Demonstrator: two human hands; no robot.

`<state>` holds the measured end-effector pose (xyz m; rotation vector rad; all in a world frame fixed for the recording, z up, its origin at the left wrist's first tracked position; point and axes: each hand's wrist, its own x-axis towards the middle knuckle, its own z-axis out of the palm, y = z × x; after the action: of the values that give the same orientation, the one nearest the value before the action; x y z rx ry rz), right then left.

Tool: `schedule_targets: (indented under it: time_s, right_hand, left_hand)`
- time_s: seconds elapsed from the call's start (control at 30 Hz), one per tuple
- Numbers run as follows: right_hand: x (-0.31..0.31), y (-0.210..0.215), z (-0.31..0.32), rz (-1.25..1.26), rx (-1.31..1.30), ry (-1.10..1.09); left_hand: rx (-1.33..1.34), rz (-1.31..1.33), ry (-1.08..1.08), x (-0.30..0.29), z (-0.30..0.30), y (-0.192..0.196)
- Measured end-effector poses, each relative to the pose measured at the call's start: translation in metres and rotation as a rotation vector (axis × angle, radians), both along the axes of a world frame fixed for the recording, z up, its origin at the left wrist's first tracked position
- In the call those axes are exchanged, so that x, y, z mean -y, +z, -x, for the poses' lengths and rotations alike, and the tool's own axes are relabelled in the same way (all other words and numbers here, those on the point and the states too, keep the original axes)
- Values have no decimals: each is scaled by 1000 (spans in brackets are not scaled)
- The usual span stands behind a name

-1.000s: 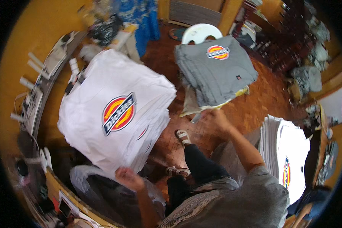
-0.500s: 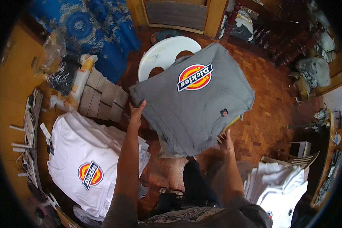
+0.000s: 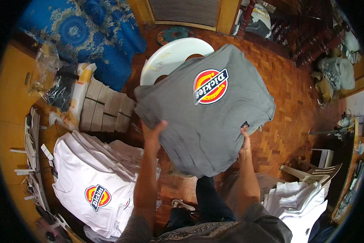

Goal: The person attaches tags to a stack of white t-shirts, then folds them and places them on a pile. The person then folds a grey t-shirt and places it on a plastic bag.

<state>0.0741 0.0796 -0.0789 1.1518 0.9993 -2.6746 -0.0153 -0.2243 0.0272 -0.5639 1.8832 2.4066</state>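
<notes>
A grey T-shirt (image 3: 190,125) with a round red, yellow and dark emblem is spread out in front of me. My left hand (image 3: 153,133) grips its left side, thumb on top and the fingers hidden underneath. At the right edge, beside a small dark tag, my right hand (image 3: 245,139) pinches the cloth with its thumb over the top. Under the shirt's far side shows a white plastic seat or stool (image 3: 166,60) with cutouts. What else lies beneath the shirt is hidden.
White T-shirts (image 3: 74,174) with a similar emblem are piled at my left. More folded white garments (image 3: 299,202) lie at lower right. Tied grey bundles (image 3: 105,107) stand near the blue patterned curtain (image 3: 89,36). Parquet floor (image 3: 287,101) extends to the right.
My right hand has moved up from below the shirt's edge onto the cloth by the tag. My left hand has shifted slightly right and down, and the shirt's right side has spread outward.
</notes>
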Motion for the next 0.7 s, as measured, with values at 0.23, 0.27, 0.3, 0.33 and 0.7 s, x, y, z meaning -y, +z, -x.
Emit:
schedule_targets:
  time_s: [0.23,0.27,0.3,0.33,0.7]
  right_hand:
    - [-52,84,-18,-53,43,102]
    - [-54,90,-19,-52,42,135]
    - [-76,62,-29,-81,40,155]
    - [-75,50,-33,-137,101,184]
    - [-92,-60,-69,69,73,71]
  left_hand:
    - [68,-39,-49,5,-134,21]
    - [168,-71,-34,7,-153,13]
    - [275,-111,-37,10,-172,5]
    - [420,-15,-40,19,-191,-22]
    - [-172,1015,-384,-15,9,-58]
